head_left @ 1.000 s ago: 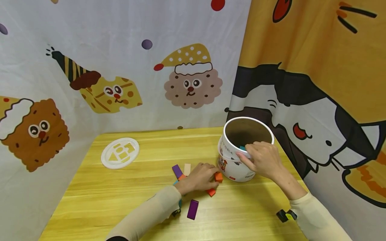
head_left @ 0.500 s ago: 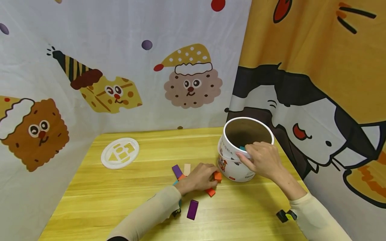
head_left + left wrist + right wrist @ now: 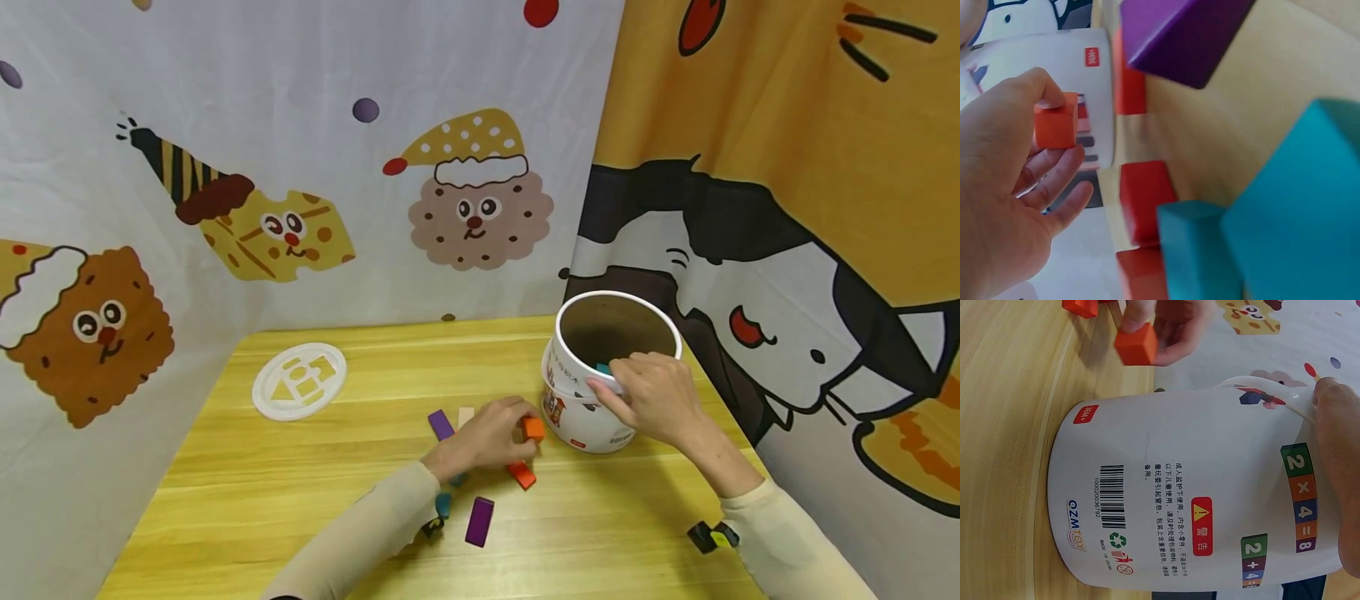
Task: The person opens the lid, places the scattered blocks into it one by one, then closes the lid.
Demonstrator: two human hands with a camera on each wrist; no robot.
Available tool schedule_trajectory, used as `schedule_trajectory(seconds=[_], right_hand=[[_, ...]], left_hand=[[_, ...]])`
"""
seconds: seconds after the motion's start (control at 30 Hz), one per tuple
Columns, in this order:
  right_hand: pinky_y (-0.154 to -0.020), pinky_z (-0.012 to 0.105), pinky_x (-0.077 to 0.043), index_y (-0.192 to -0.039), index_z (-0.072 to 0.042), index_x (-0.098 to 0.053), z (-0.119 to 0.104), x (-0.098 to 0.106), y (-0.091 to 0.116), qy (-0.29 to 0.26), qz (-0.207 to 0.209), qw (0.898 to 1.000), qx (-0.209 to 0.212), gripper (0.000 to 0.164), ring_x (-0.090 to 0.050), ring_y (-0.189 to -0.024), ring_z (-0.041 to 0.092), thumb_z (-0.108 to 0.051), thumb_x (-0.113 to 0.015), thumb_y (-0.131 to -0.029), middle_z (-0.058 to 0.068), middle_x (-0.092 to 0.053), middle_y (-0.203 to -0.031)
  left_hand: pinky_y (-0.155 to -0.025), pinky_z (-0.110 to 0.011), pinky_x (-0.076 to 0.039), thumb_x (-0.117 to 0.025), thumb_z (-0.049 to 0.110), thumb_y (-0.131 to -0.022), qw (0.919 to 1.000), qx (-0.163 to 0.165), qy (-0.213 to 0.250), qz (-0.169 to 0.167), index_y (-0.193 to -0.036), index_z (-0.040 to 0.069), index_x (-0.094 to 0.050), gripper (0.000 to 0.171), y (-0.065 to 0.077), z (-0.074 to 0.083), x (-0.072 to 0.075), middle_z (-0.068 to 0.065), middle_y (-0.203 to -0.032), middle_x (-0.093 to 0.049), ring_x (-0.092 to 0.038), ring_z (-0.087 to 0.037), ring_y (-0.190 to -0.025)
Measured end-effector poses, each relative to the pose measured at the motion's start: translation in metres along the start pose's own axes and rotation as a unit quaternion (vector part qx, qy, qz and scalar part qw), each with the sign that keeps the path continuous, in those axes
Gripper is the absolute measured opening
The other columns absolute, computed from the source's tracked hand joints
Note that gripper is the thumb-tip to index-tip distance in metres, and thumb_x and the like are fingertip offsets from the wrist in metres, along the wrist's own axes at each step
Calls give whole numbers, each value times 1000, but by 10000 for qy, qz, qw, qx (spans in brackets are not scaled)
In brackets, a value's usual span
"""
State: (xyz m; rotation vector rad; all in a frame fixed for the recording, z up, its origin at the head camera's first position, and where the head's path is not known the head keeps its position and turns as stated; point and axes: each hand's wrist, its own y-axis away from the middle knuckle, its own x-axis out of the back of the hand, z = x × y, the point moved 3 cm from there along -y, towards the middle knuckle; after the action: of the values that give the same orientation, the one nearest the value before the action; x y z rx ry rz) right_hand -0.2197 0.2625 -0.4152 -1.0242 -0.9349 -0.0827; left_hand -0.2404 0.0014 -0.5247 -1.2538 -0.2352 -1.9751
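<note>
My left hand (image 3: 489, 437) pinches an orange block (image 3: 533, 429) between thumb and fingers, just left of the white bucket (image 3: 588, 423). The left wrist view shows the same orange cube (image 3: 1055, 128) at the thumb tip, with the other fingers loosely spread below it. My right hand (image 3: 660, 398) grips the bucket's near rim, thumb outside. Inside the bucket a bit of teal (image 3: 603, 368) shows; the rest of its contents is hidden. A red-orange block (image 3: 522, 475) lies on the table right under the left hand.
Around my left forearm lie a dark purple block (image 3: 480, 522), a teal block (image 3: 443, 505), a violet block (image 3: 440, 424) and a pale wooden block (image 3: 466, 415). A white round lid with cut-out shapes (image 3: 262, 392) rests at the table's back left. Printed curtains (image 3: 465, 292) stand behind.
My left hand has picked up the orange block from beside the bucket and drawn it slightly left and up. The right hand and bucket stay in place.
</note>
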Motion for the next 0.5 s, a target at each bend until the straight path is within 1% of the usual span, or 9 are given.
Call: schedule_trajectory(seconds=[0.2,0.4,0.5], right_hand=[[-55,22,-14,-71,-17,-49,1,0,-1,25,-78,10000,-29,66,-29,-52,10,-63,-41,-117,-6,-36,-57],[-55,22,-14,-70,-17,-49,1,1,-2,24,-10,10000,25,66,-27,-54,9,-63,-40,-117,-8,-34,-59],[-54,22,-15,-70,-17,-49,1,0,-1,46,31,10000,65,67,-25,-55,8,-63,-40,-118,-9,-33,-59]], left_hand=[[-86,-18,-59,-83,19,-93,9993,50,177,317,-118,10,-73,28,-1,1,21,0,-110,-74,-74,-16,-97],[-84,-21,-60,-81,18,-90,9970,2,287,712,-113,11,-72,26,-4,3,44,-1,-105,-73,-77,-24,-95],[-83,-23,-62,-81,17,-89,9954,-65,233,924,-111,11,-71,25,-6,4,55,0,-103,-72,-75,-21,-93]])
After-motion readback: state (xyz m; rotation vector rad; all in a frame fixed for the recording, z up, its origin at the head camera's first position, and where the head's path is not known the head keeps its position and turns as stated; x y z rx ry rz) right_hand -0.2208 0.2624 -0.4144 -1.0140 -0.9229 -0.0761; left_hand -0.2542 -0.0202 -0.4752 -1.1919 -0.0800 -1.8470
